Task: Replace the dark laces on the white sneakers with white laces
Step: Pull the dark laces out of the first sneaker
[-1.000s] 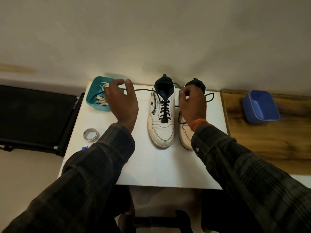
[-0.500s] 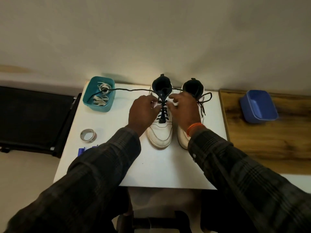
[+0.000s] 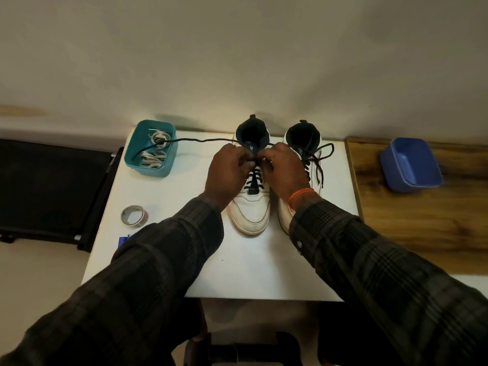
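Two white sneakers stand side by side on the white table [image 3: 248, 270], toes toward me. The left sneaker [image 3: 250, 210] has a dark lace [image 3: 253, 178] crossed through its eyelets. One loose end of the dark lace [image 3: 200, 140] trails left into the teal bin [image 3: 150, 169], which holds white laces [image 3: 154, 157]. My left hand [image 3: 228, 171] and my right hand [image 3: 284, 170] meet at the top eyelets of the left sneaker, fingers curled and pinching the dark lace. The right sneaker [image 3: 314, 154] is partly hidden by my right hand, its dark lace hanging loose.
A tape roll [image 3: 133, 215] lies on the table's left side, with a blue object [image 3: 124, 240] just behind my left sleeve. An empty blue bin [image 3: 410, 165] sits on the wooden surface [image 3: 422, 228] to the right. A black stand [image 3: 50, 188] adjoins the table's left edge.
Both hands came in from either side to the top of the left sneaker's lacing. The lace end that my left hand held out now lies into the teal bin.
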